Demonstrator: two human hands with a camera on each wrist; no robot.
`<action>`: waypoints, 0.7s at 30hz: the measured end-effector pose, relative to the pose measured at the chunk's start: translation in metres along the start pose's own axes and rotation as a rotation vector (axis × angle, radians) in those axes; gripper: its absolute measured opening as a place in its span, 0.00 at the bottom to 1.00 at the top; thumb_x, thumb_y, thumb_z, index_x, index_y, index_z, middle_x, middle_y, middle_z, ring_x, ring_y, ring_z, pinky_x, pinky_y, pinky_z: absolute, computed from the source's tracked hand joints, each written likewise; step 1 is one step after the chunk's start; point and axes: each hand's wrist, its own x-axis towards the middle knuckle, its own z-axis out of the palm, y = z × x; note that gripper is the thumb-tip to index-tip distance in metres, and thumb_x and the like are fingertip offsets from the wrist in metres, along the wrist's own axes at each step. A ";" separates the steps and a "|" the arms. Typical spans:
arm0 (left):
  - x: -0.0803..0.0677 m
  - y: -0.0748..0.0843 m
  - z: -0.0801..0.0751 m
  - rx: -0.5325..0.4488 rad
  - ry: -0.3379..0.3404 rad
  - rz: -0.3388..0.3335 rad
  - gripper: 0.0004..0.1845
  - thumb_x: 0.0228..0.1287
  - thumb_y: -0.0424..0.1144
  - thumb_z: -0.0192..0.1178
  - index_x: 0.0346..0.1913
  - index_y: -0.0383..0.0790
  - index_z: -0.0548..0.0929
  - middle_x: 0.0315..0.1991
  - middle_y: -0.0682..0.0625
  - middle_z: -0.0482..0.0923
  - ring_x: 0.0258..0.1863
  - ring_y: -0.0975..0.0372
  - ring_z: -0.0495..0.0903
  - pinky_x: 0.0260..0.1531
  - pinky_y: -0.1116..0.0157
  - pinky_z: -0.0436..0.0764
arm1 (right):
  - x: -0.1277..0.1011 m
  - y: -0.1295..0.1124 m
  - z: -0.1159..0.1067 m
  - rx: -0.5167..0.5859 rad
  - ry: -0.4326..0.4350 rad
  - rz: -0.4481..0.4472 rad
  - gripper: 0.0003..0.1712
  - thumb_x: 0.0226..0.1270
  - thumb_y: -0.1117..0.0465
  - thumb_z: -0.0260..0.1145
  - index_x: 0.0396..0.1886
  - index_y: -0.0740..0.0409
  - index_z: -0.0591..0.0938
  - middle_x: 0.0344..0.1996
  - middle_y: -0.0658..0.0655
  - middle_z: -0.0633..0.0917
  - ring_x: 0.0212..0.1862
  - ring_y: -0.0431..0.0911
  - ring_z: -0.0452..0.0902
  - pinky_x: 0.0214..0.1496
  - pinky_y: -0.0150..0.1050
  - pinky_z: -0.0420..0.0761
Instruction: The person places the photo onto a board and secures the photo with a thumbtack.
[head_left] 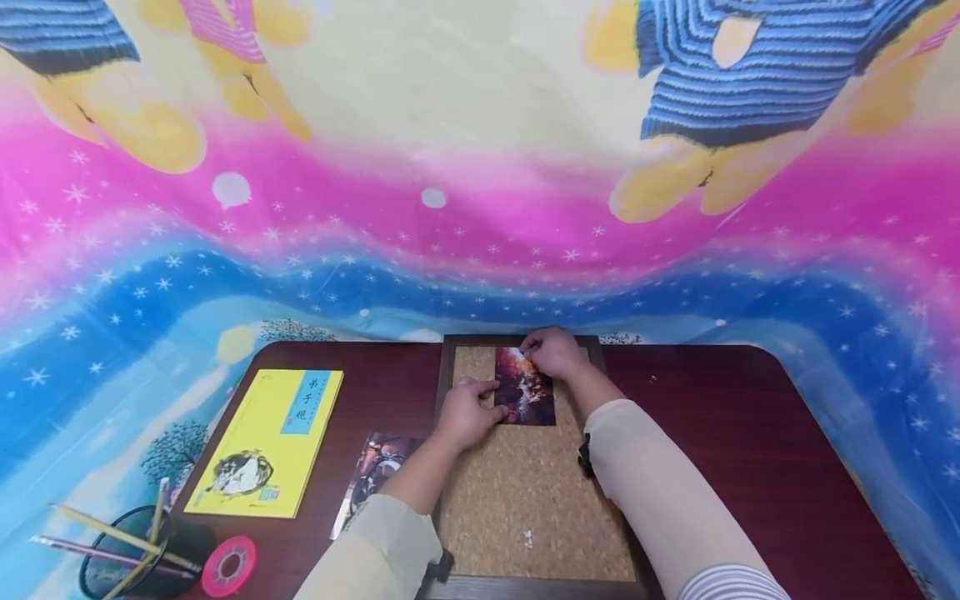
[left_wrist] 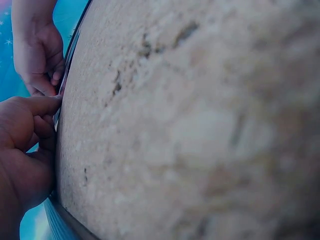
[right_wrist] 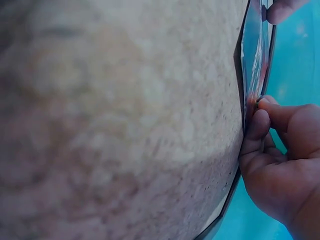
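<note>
Here, the left hand [head_left: 467, 410] presses the photo [head_left: 525, 387] flat against the upper part of the cork board [head_left: 525, 492], while the right hand [head_left: 553, 350] pinches something tiny at the photo's top edge.

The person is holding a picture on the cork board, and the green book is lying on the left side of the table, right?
Not quite: the head view shows the book is yellow, not green. The rest holds: both hands hold the picture on the cork board, and the book lies on the table's left.
</note>
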 end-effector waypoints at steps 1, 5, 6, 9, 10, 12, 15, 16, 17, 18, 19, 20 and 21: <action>0.000 0.000 0.000 -0.002 -0.003 -0.001 0.24 0.52 0.45 0.72 0.54 0.45 0.84 0.36 0.51 0.74 0.29 0.67 0.74 0.33 0.65 0.76 | 0.000 0.000 0.000 0.002 -0.003 0.005 0.10 0.69 0.59 0.61 0.43 0.48 0.87 0.40 0.50 0.85 0.42 0.47 0.79 0.45 0.44 0.78; 0.000 0.000 0.000 -0.006 -0.010 -0.009 0.24 0.53 0.45 0.72 0.55 0.45 0.84 0.36 0.51 0.74 0.28 0.67 0.74 0.33 0.66 0.75 | -0.001 0.000 0.000 0.006 -0.018 0.020 0.11 0.69 0.58 0.61 0.44 0.48 0.87 0.44 0.51 0.85 0.43 0.47 0.79 0.43 0.43 0.77; 0.000 0.001 0.000 -0.007 -0.010 -0.011 0.24 0.53 0.45 0.72 0.55 0.45 0.84 0.36 0.51 0.74 0.28 0.67 0.74 0.33 0.66 0.75 | -0.001 0.000 -0.001 0.006 -0.021 0.022 0.11 0.69 0.59 0.61 0.44 0.48 0.88 0.44 0.51 0.85 0.42 0.47 0.79 0.42 0.43 0.77; 0.000 0.001 0.000 -0.014 -0.009 -0.009 0.24 0.53 0.45 0.72 0.55 0.44 0.84 0.36 0.50 0.74 0.28 0.67 0.74 0.33 0.65 0.75 | -0.001 0.001 -0.001 0.014 -0.031 0.029 0.12 0.68 0.60 0.60 0.45 0.48 0.88 0.44 0.52 0.85 0.37 0.46 0.78 0.36 0.40 0.75; 0.000 0.001 0.001 -0.016 -0.009 -0.008 0.24 0.53 0.44 0.72 0.55 0.44 0.84 0.36 0.50 0.74 0.28 0.66 0.74 0.33 0.65 0.75 | 0.000 0.001 -0.002 0.015 -0.035 0.032 0.13 0.68 0.61 0.60 0.45 0.48 0.88 0.43 0.51 0.85 0.35 0.46 0.77 0.35 0.39 0.75; 0.001 0.001 0.001 -0.013 -0.013 -0.007 0.24 0.53 0.45 0.72 0.55 0.44 0.84 0.36 0.50 0.74 0.28 0.66 0.74 0.33 0.65 0.75 | 0.000 0.001 -0.003 0.025 -0.050 0.045 0.13 0.68 0.62 0.59 0.45 0.48 0.88 0.43 0.52 0.85 0.31 0.45 0.76 0.32 0.37 0.74; 0.001 0.001 0.001 0.003 -0.016 -0.005 0.25 0.53 0.46 0.71 0.55 0.45 0.83 0.35 0.50 0.74 0.28 0.66 0.73 0.33 0.65 0.75 | 0.000 -0.001 -0.005 0.045 -0.063 0.066 0.14 0.67 0.63 0.59 0.45 0.48 0.88 0.41 0.52 0.86 0.25 0.43 0.73 0.27 0.36 0.72; 0.001 0.001 0.001 0.009 -0.016 -0.005 0.25 0.53 0.46 0.71 0.56 0.45 0.83 0.35 0.51 0.74 0.28 0.66 0.73 0.33 0.65 0.75 | 0.001 -0.001 -0.005 0.048 -0.065 0.071 0.14 0.67 0.64 0.59 0.45 0.48 0.88 0.40 0.52 0.86 0.23 0.43 0.72 0.25 0.36 0.72; 0.001 0.002 0.001 0.014 -0.017 -0.004 0.25 0.53 0.46 0.71 0.56 0.45 0.83 0.35 0.51 0.74 0.28 0.66 0.73 0.33 0.64 0.75 | 0.001 -0.002 -0.005 0.053 -0.067 0.074 0.14 0.66 0.64 0.59 0.44 0.49 0.88 0.39 0.53 0.86 0.21 0.42 0.71 0.24 0.36 0.72; 0.001 0.002 0.001 0.018 -0.018 -0.006 0.25 0.53 0.46 0.71 0.56 0.45 0.83 0.35 0.51 0.74 0.28 0.65 0.73 0.33 0.64 0.75 | 0.001 -0.003 -0.005 0.062 -0.068 0.078 0.14 0.66 0.64 0.59 0.44 0.49 0.88 0.39 0.53 0.86 0.20 0.42 0.71 0.23 0.36 0.71; 0.001 0.001 0.000 0.018 -0.020 -0.010 0.25 0.53 0.46 0.71 0.56 0.45 0.83 0.36 0.51 0.73 0.28 0.65 0.73 0.33 0.64 0.75 | 0.001 -0.003 -0.005 0.066 -0.069 0.076 0.14 0.66 0.64 0.59 0.45 0.49 0.88 0.39 0.53 0.86 0.20 0.42 0.71 0.23 0.35 0.71; 0.001 0.001 0.000 0.019 -0.021 -0.010 0.25 0.53 0.46 0.71 0.56 0.45 0.83 0.36 0.51 0.73 0.29 0.65 0.73 0.33 0.64 0.75 | 0.000 -0.003 -0.005 0.069 -0.069 0.075 0.14 0.66 0.64 0.59 0.45 0.49 0.88 0.39 0.53 0.86 0.20 0.42 0.71 0.23 0.36 0.72; 0.000 0.001 0.000 0.021 -0.025 -0.014 0.25 0.54 0.46 0.71 0.56 0.45 0.83 0.36 0.51 0.73 0.29 0.65 0.73 0.33 0.64 0.75 | 0.000 -0.002 -0.004 0.072 -0.067 0.071 0.14 0.67 0.63 0.60 0.45 0.49 0.88 0.40 0.53 0.86 0.20 0.42 0.71 0.24 0.36 0.72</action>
